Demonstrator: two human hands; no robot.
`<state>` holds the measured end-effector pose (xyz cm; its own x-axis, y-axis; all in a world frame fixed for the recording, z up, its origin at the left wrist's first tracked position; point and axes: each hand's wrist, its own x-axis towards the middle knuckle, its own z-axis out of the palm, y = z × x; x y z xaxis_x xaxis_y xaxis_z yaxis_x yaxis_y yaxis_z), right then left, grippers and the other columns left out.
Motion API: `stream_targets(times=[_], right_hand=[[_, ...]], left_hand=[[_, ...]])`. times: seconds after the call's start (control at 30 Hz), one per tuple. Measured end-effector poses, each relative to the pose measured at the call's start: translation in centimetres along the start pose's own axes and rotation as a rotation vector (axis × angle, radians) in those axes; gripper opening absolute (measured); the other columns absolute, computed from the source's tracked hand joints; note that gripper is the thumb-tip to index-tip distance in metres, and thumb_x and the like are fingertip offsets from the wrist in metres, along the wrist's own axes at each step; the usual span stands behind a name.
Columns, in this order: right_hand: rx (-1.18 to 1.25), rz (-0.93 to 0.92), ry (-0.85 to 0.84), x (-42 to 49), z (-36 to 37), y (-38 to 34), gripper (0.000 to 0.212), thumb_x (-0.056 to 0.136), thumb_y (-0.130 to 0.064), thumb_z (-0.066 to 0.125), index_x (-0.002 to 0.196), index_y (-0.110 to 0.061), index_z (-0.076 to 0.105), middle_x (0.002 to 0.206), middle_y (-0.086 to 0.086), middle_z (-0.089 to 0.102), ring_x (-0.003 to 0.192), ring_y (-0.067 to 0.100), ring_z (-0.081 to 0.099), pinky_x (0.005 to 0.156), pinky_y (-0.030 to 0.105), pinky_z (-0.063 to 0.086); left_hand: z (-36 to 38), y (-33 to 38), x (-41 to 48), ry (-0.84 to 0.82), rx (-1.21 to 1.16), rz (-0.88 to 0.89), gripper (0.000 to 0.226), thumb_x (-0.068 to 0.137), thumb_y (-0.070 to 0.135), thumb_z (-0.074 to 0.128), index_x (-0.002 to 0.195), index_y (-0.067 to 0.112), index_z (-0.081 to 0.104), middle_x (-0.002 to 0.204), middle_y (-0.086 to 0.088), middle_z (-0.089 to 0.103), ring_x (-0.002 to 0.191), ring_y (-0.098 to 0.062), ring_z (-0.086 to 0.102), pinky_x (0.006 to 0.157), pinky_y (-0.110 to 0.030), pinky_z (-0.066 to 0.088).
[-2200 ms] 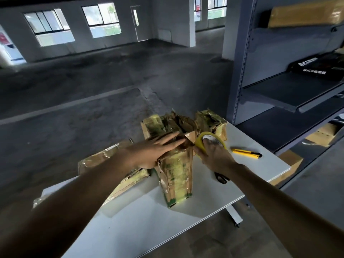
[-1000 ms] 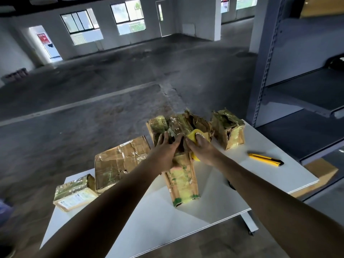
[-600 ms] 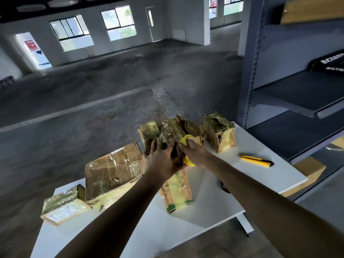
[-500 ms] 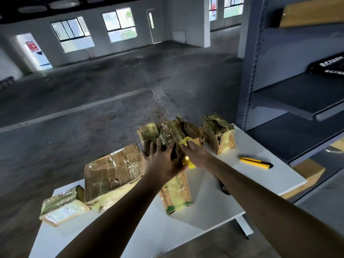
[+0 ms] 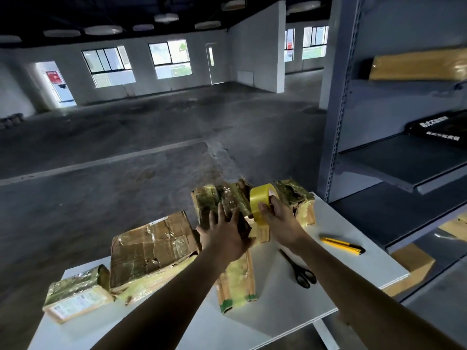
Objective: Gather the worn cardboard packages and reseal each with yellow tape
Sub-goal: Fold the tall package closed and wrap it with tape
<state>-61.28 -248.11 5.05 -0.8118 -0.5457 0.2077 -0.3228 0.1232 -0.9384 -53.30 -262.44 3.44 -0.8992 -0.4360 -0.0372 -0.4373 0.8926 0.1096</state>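
Forward, arms outstretched — left hand (image 5: 225,236) flat on package (image 5: 236,284), right hand (image 5: 280,221) gripping tape roll (image 5: 259,200).

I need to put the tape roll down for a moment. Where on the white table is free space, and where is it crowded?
Bare table lies between the scissors and the utility knife, and along the near edge in front of the middle package. The left side and far edge are crowded with packages. The right hand holds the tape roll.
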Motion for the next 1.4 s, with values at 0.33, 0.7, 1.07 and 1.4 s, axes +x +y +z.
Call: stream_targets(times=[0.33, 0.7, 1.07, 1.4], right_hand=[[0.257, -0.043, -0.047, -0.6, 1.6, -5.6, 0.023, 0.102, -0.028, 0.054, 0.117, -0.011, 0.058, 0.106, 0.011, 0.07, 0.101, 0.026, 0.067, 0.091, 0.044, 0.053], [0.553, 0.131, -0.059, -1.4, 8.6, -9.9, 0.027, 0.093, -0.033, 0.063, 0.112, -0.016, 0.068, 0.11, 0.011, 0.072, 0.105, 0.03, 0.068, 0.102, 0.052, 0.049], [0.543, 0.072, -0.203, -2.8, 12.6, -9.5, 0.042, 0.086, -0.051, 0.065, 0.111, -0.02, 0.075, 0.125, 0.007, 0.068, 0.129, 0.025, 0.054, 0.118, 0.051, 0.028], [0.475, 0.117, -0.151, -3.9, 12.9, -8.8, 0.06, 0.08, -0.059, 0.062, 0.127, -0.021, 0.065, 0.128, 0.006, 0.066, 0.123, 0.027, 0.059, 0.111, 0.054, 0.038]], left_hand=[[-5.8, -4.3, -1.6, 0.101, -0.599, 0.032, 0.058, 0.1, 0.057, 0.034, 0.143, 0.019, 0.042, 0.117, -0.012, 0.063, 0.103, -0.029, 0.065, 0.091, -0.044, 0.054], [-9.4, -9.4, -5.3, 0.06, -0.963, 0.396, 0.1, 0.073, 0.057, 0.079, 0.148, 0.031, 0.019, 0.134, 0.01, 0.052, 0.123, 0.003, 0.052, 0.1, -0.023, 0.047], [-8.6, -12.2, -7.4, 0.277, -1.236, 0.301, 0.06, 0.078, 0.029, 0.082, 0.127, 0.033, 0.048, 0.116, 0.002, 0.066, 0.101, 0.003, 0.064, 0.077, -0.019, 0.055], [-7.2, -11.3, -8.1, 0.571, -0.868, 0.348, 0.045, 0.093, 0.055, 0.053, 0.128, 0.028, 0.06, 0.122, 0.012, 0.06, 0.114, 0.005, 0.054, 0.096, -0.013, 0.042]])
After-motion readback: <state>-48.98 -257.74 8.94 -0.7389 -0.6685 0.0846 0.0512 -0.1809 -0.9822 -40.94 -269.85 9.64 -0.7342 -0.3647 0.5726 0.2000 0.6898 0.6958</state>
